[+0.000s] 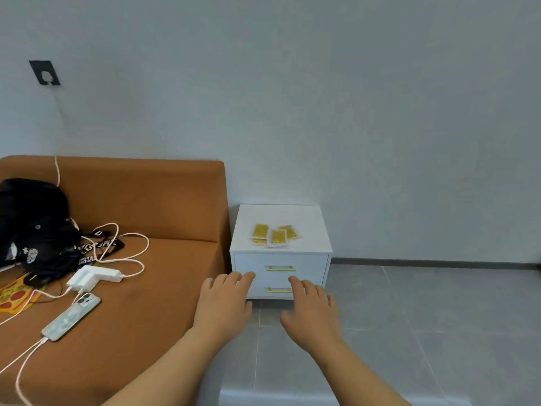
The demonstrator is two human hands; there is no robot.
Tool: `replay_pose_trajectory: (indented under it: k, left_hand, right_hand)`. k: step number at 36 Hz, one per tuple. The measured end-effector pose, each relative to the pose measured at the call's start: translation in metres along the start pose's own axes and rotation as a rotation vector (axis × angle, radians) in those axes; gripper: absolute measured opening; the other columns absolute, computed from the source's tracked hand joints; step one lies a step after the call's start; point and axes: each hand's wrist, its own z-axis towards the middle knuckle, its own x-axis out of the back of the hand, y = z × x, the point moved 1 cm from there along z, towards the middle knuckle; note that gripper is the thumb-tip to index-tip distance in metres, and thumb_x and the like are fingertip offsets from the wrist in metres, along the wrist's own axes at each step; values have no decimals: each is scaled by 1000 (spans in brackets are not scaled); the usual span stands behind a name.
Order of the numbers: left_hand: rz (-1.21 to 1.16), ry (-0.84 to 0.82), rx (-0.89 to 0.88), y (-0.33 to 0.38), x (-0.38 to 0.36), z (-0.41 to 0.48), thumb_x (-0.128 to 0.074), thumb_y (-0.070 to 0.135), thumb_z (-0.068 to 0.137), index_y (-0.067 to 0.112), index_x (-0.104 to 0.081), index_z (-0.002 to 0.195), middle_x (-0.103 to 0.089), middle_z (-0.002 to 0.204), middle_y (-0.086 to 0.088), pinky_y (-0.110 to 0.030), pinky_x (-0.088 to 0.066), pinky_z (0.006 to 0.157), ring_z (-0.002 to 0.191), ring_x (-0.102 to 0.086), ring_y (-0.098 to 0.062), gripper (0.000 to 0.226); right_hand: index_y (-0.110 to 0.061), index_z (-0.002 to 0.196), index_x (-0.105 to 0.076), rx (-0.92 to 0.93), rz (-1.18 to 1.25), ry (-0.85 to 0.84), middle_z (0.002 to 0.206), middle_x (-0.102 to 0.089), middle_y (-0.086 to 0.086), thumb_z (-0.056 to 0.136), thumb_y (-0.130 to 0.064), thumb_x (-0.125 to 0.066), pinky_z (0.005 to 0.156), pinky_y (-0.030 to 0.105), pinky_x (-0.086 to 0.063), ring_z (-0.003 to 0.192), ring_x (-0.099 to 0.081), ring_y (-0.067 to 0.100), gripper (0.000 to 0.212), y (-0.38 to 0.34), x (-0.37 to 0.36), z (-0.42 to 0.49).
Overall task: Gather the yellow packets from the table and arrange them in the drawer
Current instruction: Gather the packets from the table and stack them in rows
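Light: soft, even, rather dim; source unseen.
Shadows: faint patch on the floor (424, 317) beneath the white table (307, 218).
Blur: left hand (225, 303) and right hand (313, 309) slightly smeared.
Edges: wide-angle bending toward the sides.
Detail: soft throughout.

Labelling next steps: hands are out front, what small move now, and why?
Probably the right hand grips the upper drawer handle and pulls: both drawers look shut, the left hand is empty too, and the yellow packets lie on top of the nightstand.
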Motion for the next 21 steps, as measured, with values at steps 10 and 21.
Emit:
replay_pose_trajectory:
  k: [10,21]
  left_hand:
    - [34,15,-4,-19,-48,192,-89,34,29,23,-73,89,-66,69,10,-28,-49,46,54,-62,-12,62]
    - [-42,-240,31,-66,-122,350,-83,40,54,24,-65,112,-67,99,5,-35,-52,65,82,-66,-17,63]
  right_hand:
    - [-25,148,-13,-1,-21,-87,151,-25,-1,93,-32,-40,115,39,-17,139,-23,23,62,34,38,193]
    - [-27,148,-13,-94,-42,-218,153,-21,-1,93,-32,-41,115,39,-15,140,-21,22,62,53,15,369]
